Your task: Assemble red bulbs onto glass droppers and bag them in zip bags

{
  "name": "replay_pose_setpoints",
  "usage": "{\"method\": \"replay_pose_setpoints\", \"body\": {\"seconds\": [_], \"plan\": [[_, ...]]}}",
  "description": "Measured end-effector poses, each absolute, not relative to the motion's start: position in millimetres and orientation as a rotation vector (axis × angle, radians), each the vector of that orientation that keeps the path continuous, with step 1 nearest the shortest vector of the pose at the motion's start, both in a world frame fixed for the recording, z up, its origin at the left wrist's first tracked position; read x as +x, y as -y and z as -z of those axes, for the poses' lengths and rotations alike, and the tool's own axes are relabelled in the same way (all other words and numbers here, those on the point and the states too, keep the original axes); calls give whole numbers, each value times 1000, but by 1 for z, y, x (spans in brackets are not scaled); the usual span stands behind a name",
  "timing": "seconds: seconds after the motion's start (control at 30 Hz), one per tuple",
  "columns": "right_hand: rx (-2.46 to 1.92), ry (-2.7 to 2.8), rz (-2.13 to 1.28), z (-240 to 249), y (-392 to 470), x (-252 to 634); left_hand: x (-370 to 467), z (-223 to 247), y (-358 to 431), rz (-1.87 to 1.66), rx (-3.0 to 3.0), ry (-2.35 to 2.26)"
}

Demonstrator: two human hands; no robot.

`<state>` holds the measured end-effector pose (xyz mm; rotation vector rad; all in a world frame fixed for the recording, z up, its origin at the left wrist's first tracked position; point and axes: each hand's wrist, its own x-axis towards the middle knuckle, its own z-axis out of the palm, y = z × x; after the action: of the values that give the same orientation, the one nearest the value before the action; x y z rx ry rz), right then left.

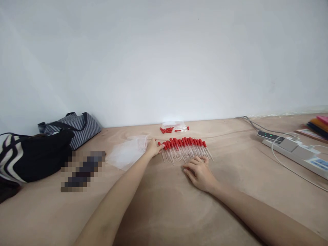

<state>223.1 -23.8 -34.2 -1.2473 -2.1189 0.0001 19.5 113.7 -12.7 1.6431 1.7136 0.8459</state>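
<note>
Bare forearms [118, 201]: nearest the camera, reaching up from the bottom edge, one from lower left, one from lower right.
Left hand [152, 149]: centre of the frame, thumb and fingers at the left end of the row; I cannot tell whether they grip a bulb or only touch it.
Right hand [201, 173]: right of centre, palm down, fingers loosely bent and unclosed, just beside the lower stem ends.
Row of slender clear droppers with red bulbs [183, 142]: mid-frame, side by side and slightly overlapping, bulbs toward the wall, stems toward the camera.
Loose red bulbs [168, 130]: above the row, near a small clear plastic bag [176, 125].
Thin translucent plastic bags [125, 152]: flat, left of the left hand.
Left side: black bag with white stripes [43, 157], finely striped grey-and-black bag [83, 129], dark pixelated object [83, 172].
Right side: white power strip [319, 166] with cables.
Surface: light-brown tabletop [164, 215].
</note>
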Motion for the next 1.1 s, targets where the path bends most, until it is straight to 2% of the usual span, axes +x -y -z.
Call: {"method": "replay_pose_setpoints", "body": {"seconds": [0.13, 0.27, 0.33, 0.4, 0.53, 0.8, 0.9, 1.0, 1.1], "plan": [[-1240, 2138, -57, 35, 25, 223, 20, 6, -96, -893, 1821, -1718], [-1101, 2317, -157, 29, 30, 234, 10, 5, -45, -899, 2090, -1569], [-983, 2473, -231, 25, 32, 241, 0, 7, -13, -806, 2235, -1393], [-907, 2605, -303, 22, 33, 247, -10, 8, 13, -558, 2559, -1060], [-889, 2709, -420, 21, 34, 250, -18, 3, 35, -176, 2681, -979], [-909, 2664, -510, 20, 32, 247, -13, 4, 32, -190, 2659, -1024], [-906, 2641, -517, 20, 33, 247, -22, 10, 24, -337, 2652, -1219], [-912, 2632, -517, 20, 33, 247, -42, 7, 9, -491, 2609, -1741], [-926, 2630, -521, 20, 33, 248, -61, -3, -2, -204, 2416, -2237]]}}
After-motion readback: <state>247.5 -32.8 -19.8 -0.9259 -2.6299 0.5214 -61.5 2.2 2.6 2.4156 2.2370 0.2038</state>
